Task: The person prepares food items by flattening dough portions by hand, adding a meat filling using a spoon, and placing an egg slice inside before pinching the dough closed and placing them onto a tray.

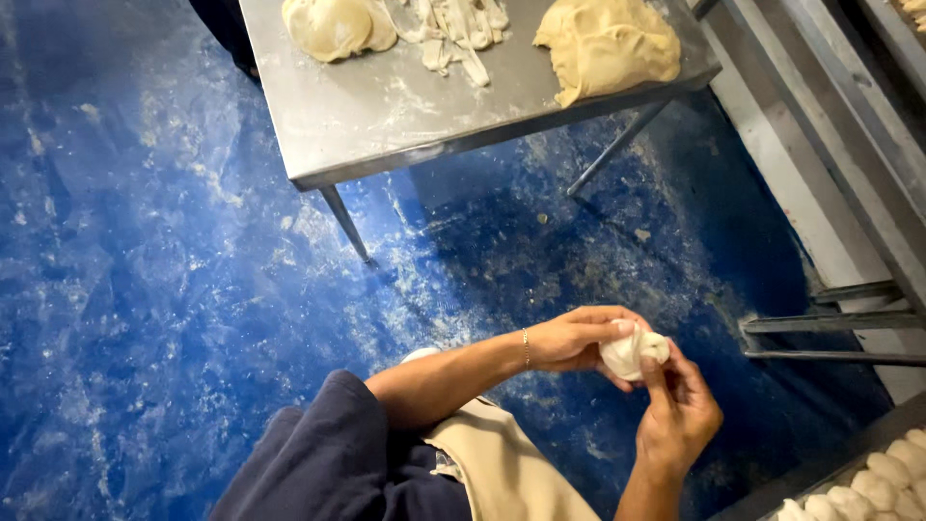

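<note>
A small pale lump of dough (632, 352) is held between both my hands above the blue floor. My left hand (577, 340) wraps it from the left with fingers curled over its top; a thin bracelet circles that wrist. My right hand (680, 410) comes up from below, its thumb and fingers pressing the dough's right side. A dark sleeve and a beige apron show at the bottom.
A steel table (386, 116) stands ahead, carrying a big dough mass (610, 43), a round dough piece (333, 24) and dough strips (453, 29). A tray of shaped dough pieces (873, 482) sits at bottom right. Metal rack rails (839, 174) run along the right. The blue floor (145, 270) is dusted with flour.
</note>
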